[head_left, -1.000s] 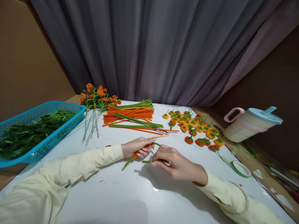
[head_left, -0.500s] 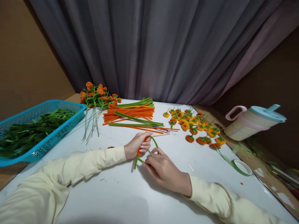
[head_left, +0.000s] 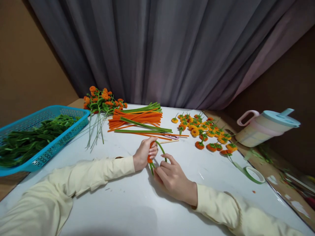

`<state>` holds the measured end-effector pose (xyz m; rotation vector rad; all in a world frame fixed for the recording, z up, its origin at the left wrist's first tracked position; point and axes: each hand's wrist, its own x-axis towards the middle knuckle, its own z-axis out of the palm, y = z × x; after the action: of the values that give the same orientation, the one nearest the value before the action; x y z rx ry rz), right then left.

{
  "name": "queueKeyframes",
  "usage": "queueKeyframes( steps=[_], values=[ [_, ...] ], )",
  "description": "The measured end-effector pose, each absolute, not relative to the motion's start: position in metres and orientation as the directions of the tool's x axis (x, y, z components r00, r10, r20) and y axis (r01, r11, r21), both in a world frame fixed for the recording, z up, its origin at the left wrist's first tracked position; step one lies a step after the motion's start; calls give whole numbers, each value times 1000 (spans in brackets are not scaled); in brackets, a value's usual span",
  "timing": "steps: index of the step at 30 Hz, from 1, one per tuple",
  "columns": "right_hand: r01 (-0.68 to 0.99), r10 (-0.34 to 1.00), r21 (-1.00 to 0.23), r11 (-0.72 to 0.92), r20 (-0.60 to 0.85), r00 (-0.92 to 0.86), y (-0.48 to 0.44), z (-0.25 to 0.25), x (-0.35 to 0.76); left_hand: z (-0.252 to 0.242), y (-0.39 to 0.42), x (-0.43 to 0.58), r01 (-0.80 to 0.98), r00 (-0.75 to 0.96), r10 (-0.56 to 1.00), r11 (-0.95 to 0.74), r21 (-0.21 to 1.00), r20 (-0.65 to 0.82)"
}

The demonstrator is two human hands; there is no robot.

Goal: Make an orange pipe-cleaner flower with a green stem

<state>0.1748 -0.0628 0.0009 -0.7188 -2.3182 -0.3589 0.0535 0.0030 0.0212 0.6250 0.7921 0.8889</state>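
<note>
My left hand [head_left: 145,152] is closed around an orange pipe-cleaner piece [head_left: 149,158] at the middle of the white table [head_left: 118,203]. A green pipe cleaner [head_left: 161,150] loops over from that piece toward my right hand [head_left: 172,178]. My right hand pinches the green stem ends just below the orange piece, its fingers curled. Both hands touch each other over the table.
A blue basket [head_left: 46,149] of green leaves sits at the left. Behind lie finished orange flowers on stems [head_left: 100,101], a pile of orange and green pipe cleaners [head_left: 140,119], several small orange flower heads [head_left: 204,131], a pitcher [head_left: 265,127] and a green tape roll [head_left: 254,173] at the right.
My right hand has moved left and closer to my left hand. The green pipe cleaner has bent into a loop, and the orange piece has turned more upright.
</note>
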Motion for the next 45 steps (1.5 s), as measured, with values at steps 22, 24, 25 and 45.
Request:
queueKeyframes(
  steps=[22,24,25,45],
  values=[
    [408,213,526,746,393,-895,-56,18,223,13,8,24,109,706,685,148,983,-181],
    [415,226,504,757,395,-891,-57,18,222,11,8,27,95,714,672,184,978,-196],
    [429,247,478,766,397,-884,-58,19,222,10,8,28,88,717,668,198,976,-200],
    [690,585,126,712,436,-683,-62,19,220,14,0,29,-70,626,751,321,945,-209]
  ],
)
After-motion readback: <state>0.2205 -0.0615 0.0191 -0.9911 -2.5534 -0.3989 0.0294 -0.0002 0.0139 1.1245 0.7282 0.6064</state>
